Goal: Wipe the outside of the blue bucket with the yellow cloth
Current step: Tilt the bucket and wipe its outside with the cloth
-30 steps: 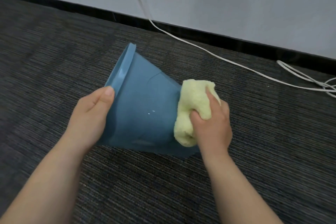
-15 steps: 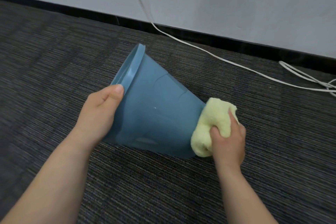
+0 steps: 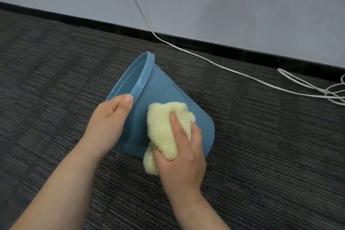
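Note:
The blue bucket lies tilted on its side on the carpet, its rim up and to the left, its base to the right. My left hand grips the rim at the near side, thumb on the outer edge. A fluffy yellow cloth is pressed flat on the bucket's outer wall near the rim. My right hand covers the cloth's lower right part and clasps it against the wall.
Dark striped carpet runs all around. A grey wall with a black skirting stands behind. A white cable trails from the wall across the carpet to a loose coil at the far right.
My right hand has slid the cloth from the bucket's base end leftward along the outer wall toward the rim. The bucket has turned a little, showing more of its opening.

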A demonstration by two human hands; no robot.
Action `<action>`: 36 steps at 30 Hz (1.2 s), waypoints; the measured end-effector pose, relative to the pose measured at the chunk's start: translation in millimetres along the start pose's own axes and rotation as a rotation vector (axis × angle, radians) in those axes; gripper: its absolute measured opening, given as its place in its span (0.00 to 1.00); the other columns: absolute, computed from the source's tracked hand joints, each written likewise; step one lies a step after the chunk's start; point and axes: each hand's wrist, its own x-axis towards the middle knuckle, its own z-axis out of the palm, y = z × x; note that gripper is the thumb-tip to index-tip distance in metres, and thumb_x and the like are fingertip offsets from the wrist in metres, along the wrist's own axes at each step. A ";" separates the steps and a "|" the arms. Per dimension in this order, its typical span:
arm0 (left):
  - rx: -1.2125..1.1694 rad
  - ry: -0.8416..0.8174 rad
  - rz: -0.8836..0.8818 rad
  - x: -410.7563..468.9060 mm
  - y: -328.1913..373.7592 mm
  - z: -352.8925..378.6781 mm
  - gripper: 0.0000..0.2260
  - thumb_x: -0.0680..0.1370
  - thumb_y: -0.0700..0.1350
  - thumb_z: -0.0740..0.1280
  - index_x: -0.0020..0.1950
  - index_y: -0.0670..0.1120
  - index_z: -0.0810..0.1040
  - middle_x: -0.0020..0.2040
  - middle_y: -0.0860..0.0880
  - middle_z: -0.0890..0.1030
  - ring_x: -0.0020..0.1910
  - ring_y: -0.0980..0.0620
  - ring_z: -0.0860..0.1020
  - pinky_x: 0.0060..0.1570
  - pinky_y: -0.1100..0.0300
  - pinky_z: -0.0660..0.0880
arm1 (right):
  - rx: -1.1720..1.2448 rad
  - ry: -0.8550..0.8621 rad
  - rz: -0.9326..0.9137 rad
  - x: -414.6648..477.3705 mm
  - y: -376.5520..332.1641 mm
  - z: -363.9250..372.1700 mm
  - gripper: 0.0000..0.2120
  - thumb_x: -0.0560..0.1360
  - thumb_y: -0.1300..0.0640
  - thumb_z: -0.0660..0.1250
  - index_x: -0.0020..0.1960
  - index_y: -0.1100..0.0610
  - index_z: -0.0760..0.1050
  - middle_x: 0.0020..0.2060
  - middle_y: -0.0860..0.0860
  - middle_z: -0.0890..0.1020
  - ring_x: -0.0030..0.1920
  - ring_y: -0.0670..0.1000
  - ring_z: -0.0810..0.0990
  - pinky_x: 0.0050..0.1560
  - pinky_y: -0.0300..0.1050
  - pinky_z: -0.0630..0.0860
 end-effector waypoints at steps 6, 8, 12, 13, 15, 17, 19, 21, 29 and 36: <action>-0.058 -0.070 -0.024 -5.0 4.8 -0.3 0.18 0.70 0.55 0.57 0.35 0.41 0.74 0.29 0.55 0.76 0.31 0.62 0.73 0.32 0.71 0.70 | 0.011 0.002 0.162 30.5 47.2 -15.8 0.32 0.62 0.54 0.70 0.64 0.42 0.66 0.61 0.55 0.72 0.48 0.59 0.77 0.37 0.44 0.68; -0.066 -0.115 -0.007 -8.6 5.3 0.8 0.16 0.70 0.54 0.56 0.34 0.43 0.75 0.28 0.56 0.78 0.30 0.65 0.73 0.32 0.74 0.68 | -0.012 -0.015 0.349 38.9 70.8 -20.8 0.30 0.66 0.53 0.67 0.65 0.40 0.63 0.63 0.51 0.69 0.49 0.56 0.75 0.40 0.44 0.65; -0.097 -0.218 0.029 -14.6 9.7 2.0 0.13 0.71 0.53 0.56 0.36 0.63 0.80 0.35 0.69 0.81 0.37 0.70 0.77 0.36 0.77 0.70 | 0.009 -0.063 0.486 45.3 92.0 -33.8 0.26 0.69 0.52 0.64 0.65 0.42 0.64 0.60 0.50 0.70 0.42 0.50 0.70 0.42 0.44 0.64; -0.107 -0.235 0.040 -15.6 10.7 1.9 0.13 0.71 0.53 0.56 0.37 0.65 0.79 0.35 0.70 0.81 0.38 0.70 0.77 0.37 0.77 0.70 | 0.023 -0.070 0.477 48.7 92.4 -36.2 0.25 0.69 0.52 0.64 0.65 0.42 0.64 0.60 0.50 0.71 0.42 0.49 0.69 0.42 0.44 0.64; -0.106 -0.273 0.064 -18.3 11.3 1.2 0.13 0.71 0.52 0.56 0.38 0.65 0.80 0.35 0.69 0.81 0.38 0.70 0.77 0.37 0.77 0.70 | 0.059 -0.055 0.435 61.7 83.8 -41.3 0.25 0.68 0.53 0.64 0.64 0.42 0.65 0.60 0.49 0.71 0.43 0.48 0.69 0.43 0.44 0.65; -0.041 -0.319 0.119 -22.4 12.5 3.0 0.11 0.72 0.55 0.57 0.37 0.65 0.79 0.34 0.69 0.80 0.37 0.71 0.76 0.36 0.78 0.68 | 0.073 -0.036 0.333 77.3 65.2 -45.9 0.26 0.67 0.52 0.64 0.64 0.40 0.65 0.59 0.48 0.71 0.43 0.47 0.69 0.43 0.45 0.66; 0.015 -0.314 0.146 -22.5 11.4 3.9 0.11 0.71 0.56 0.57 0.35 0.65 0.79 0.33 0.69 0.79 0.36 0.71 0.75 0.35 0.78 0.67 | 0.032 -0.048 0.179 85.8 43.3 -48.2 0.27 0.66 0.51 0.65 0.63 0.38 0.65 0.59 0.46 0.70 0.45 0.47 0.70 0.43 0.44 0.65; 0.007 -0.258 0.125 -19.2 10.6 3.1 0.12 0.71 0.55 0.57 0.34 0.64 0.79 0.32 0.69 0.79 0.35 0.70 0.75 0.35 0.78 0.67 | -0.022 -0.080 0.040 81.5 26.1 -48.7 0.28 0.65 0.51 0.66 0.63 0.37 0.64 0.59 0.46 0.69 0.49 0.49 0.71 0.43 0.43 0.64; -0.023 -0.205 0.088 -19.4 4.6 -1.2 0.11 0.71 0.55 0.58 0.36 0.63 0.79 0.35 0.68 0.81 0.37 0.68 0.77 0.36 0.76 0.69 | -0.102 -0.070 -0.265 50.9 1.7 -51.3 0.25 0.60 0.53 0.69 0.57 0.47 0.74 0.55 0.55 0.77 0.46 0.57 0.78 0.36 0.43 0.67; 0.031 -0.249 0.117 -21.9 10.8 4.5 0.13 0.70 0.60 0.55 0.35 0.60 0.79 0.29 0.64 0.78 0.32 0.65 0.74 0.31 0.75 0.66 | -0.141 -0.056 -0.026 75.2 17.8 -55.0 0.26 0.66 0.49 0.66 0.63 0.39 0.66 0.63 0.47 0.69 0.54 0.53 0.73 0.42 0.43 0.63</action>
